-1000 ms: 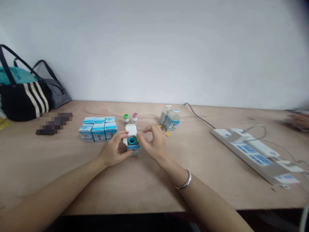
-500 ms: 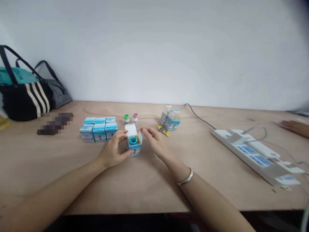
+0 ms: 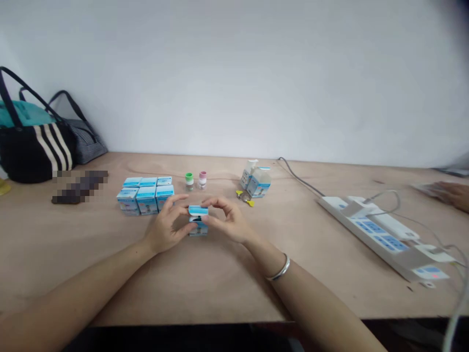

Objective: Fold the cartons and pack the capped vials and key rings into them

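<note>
A small blue-and-white carton (image 3: pixel 198 229) stands upright on the table between my hands, its lid folded most of the way down with a dark gap at the front. My left hand (image 3: pixel 166 226) grips the carton's left side, thumb at the front. On the right, my right hand (image 3: pixel 230 222) pinches the lid and its front flap. What lies inside the carton is now hidden. Behind it stand a green-capped vial (image 3: pixel 189 182) and a pink-capped vial (image 3: pixel 202 180). Several closed cartons (image 3: pixel 147 200) sit in two rows left of my left hand.
Two open cartons (image 3: pixel 260 183) stand at the back, with yellow-ended metal pieces (image 3: pixel 245 197) before them. A white power strip (image 3: pixel 381 234) with cables lies to the right. Another person's hand (image 3: pixel 454 195) rests at the far right. Bags (image 3: pixel 36 146) and a pixelated dark object (image 3: pixel 78 188) are left.
The carton's lid has gone from standing up to folded down over the opening, covering the blue ring inside. My right hand has moved left onto the lid.
</note>
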A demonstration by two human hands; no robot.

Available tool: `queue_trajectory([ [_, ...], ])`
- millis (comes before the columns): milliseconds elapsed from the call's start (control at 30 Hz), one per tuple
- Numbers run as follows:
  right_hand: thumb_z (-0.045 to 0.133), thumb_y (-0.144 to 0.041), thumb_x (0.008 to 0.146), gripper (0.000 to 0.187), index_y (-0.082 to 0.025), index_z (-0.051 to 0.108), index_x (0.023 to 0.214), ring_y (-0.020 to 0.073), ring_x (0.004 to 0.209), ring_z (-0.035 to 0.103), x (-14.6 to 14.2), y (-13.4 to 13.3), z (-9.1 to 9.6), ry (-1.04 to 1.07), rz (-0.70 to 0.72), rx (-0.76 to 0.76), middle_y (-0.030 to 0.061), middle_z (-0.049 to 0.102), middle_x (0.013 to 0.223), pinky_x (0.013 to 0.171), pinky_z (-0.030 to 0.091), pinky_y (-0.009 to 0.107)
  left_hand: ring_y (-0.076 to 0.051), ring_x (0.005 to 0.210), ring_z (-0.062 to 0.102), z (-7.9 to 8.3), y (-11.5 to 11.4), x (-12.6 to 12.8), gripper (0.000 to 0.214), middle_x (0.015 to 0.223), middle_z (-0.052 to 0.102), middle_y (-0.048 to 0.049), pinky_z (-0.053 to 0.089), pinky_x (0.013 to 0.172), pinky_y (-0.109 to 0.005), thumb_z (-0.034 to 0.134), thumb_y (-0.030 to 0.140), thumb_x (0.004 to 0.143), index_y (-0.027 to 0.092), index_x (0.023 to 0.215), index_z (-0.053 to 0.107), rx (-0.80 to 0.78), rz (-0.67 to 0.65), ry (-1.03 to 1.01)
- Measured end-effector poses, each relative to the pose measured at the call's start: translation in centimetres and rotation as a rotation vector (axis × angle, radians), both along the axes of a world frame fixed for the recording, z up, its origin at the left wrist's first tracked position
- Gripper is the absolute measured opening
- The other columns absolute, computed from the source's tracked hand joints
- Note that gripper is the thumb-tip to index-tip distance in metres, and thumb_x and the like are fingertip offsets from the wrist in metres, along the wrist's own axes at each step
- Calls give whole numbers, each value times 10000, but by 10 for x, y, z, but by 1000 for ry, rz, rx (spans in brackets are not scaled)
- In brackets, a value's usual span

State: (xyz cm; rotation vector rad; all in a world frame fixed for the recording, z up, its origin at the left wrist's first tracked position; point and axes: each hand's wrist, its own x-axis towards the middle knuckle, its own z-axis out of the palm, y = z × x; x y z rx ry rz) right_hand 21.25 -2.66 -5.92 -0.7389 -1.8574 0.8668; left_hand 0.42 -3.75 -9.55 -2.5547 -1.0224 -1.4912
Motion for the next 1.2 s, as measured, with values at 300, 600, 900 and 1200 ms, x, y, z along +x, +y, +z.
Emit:
queue_trajectory([
  [300, 657, -348, 794, 153, -220, 673, 875, 190, 876, 634, 0, -2, -1, -98, -22, 236, 49, 670, 897, 817, 505, 352, -253, 1172, 514, -4, 1, -2, 330, 1234, 492, -107, 479, 960, -457, 692, 299, 757, 221, 1018, 505, -47, 17, -47],
  [600, 678, -296, 755, 182, -216, 611, 904, 244, 1049, 546, 4, -8, 4, -432, -47, 473, 92, 585, 1086, 894, 433, 413, -214, 1124, 550, -4, 0, 0, 164, 1248, 465, -88, 489, 956, -392, 611, 250, 823, 229, 982, 580, -42, -61, 10],
  [900, 624, -189, 701, 303, -210, 443, 942, 167, 749, 543, -8, 22, -21, -359, -265, 266, 20, 551, 865, 666, 453, 287, -224, 1061, 554, 2, 1, -3, 172, 1110, 585, -67, 445, 957, -420, 588, 282, 828, 234, 993, 599, 23, 112, 48],
  [1200, 543, -121, 711, 313, -182, 467, 1009, 177, 816, 532, -67, 84, -21, -389, -304, 308, 72, 553, 992, 715, 455, 310, -155, 740, 620, 3, -4, -5, 58, 772, 648, -3, 464, 752, -322, 557, 271, 842, 218, 864, 563, 43, 123, 1],
])
